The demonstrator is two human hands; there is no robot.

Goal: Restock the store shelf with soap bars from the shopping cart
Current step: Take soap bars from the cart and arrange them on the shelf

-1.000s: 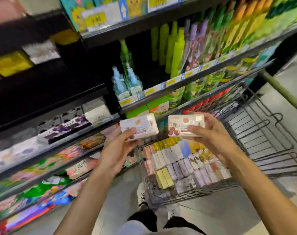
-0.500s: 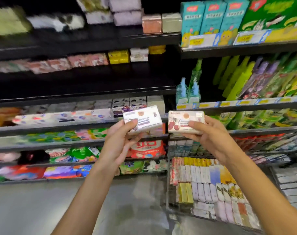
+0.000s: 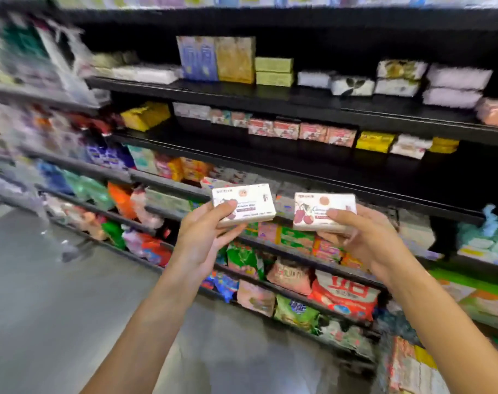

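Before a run of black store shelves [image 3: 299, 100], two bare hands are raised side by side, each with one boxed soap bar. The left hand [image 3: 202, 240] pinches the left soap bar [image 3: 243, 204] by its lower left corner, thumb on the printed face and fingers curled underneath; the box is white and tilted slightly, with a small round orange emblem near the top, a few lines of small print too blurred to read, and what looks like a barcode at the right edge. The right hand [image 3: 367, 240] grips the right soap bar [image 3: 324, 211] from below and from the right, thumb laid across its front; this box shows red cherries at the left, the same kind of round orange emblem above, and a cursive word beginning with "C" that the thumb partly covers. The two boxes are near each other but do not touch, and both are held clear of the shelving, in front of its middle tiers.

Behind them, a row of pink soap boxes [image 3: 302, 130] stands on one tier, with yellow boxes [image 3: 374, 142] just to its right and a yellow pack [image 3: 145, 115] at its left. Higher up stand blue cartons [image 3: 198, 58] beside a tan carton [image 3: 236, 59]. Lower down, a red bag [image 3: 344, 294] carries large white characters. Grey floor [image 3: 57, 294] spreads at the left. Motion blur makes the shelf labels unreadable.
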